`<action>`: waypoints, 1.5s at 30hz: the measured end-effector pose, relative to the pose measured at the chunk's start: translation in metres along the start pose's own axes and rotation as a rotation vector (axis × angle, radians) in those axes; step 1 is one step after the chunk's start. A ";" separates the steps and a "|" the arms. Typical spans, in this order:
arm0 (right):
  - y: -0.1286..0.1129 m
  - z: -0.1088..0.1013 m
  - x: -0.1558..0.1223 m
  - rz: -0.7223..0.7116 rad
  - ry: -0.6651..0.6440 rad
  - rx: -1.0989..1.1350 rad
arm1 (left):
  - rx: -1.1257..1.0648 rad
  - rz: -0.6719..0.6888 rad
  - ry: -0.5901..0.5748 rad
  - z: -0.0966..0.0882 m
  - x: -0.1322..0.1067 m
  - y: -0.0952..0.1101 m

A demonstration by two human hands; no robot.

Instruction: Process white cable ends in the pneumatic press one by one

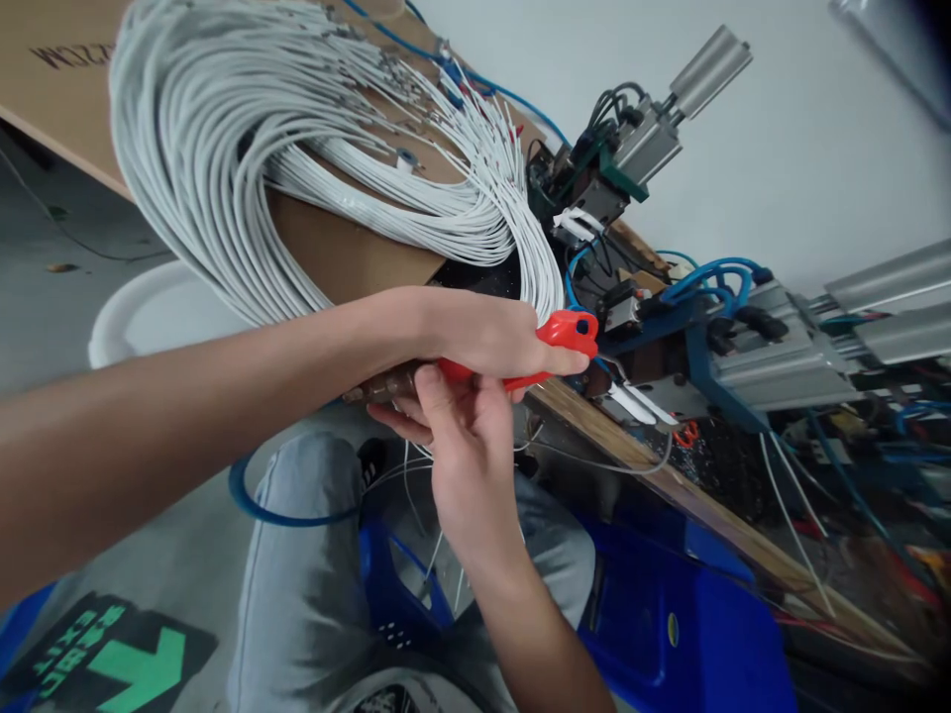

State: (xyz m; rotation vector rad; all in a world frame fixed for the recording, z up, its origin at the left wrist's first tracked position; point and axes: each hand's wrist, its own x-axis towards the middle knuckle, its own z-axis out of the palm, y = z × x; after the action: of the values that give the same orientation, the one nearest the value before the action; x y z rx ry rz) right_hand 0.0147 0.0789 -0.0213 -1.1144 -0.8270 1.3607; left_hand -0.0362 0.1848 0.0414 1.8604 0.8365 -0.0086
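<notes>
Pale grey wall is rising behind a brown cardboard-covered counter, where silver-cylindered metal machines are standing beside a large looped bundle of thin white cables. Near the counter's edge, the person's left hand is grasping a red plastic-handled tool, fingers wrapping its handle; the right hand is curling beneath, its exact hold eluding view. Handwork is proceeding; how much is done or left is not showing.
</notes>
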 end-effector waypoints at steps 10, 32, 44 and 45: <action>-0.001 0.000 0.004 -0.003 0.016 0.035 | 0.049 0.002 0.016 -0.002 0.007 0.001; -0.006 0.013 0.010 -0.074 0.069 -0.002 | 0.180 0.078 0.031 -0.012 -0.004 0.015; -0.005 0.018 0.007 -0.067 0.062 0.011 | 0.184 0.075 0.050 -0.011 -0.005 0.011; -0.005 0.019 0.007 -0.059 0.055 0.006 | 0.184 0.077 0.054 -0.011 -0.005 0.009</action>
State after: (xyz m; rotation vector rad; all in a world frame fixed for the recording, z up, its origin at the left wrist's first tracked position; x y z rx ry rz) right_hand -0.0009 0.0887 -0.0120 -1.1097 -0.8097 1.2770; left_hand -0.0386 0.1889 0.0556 2.0723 0.8232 0.0134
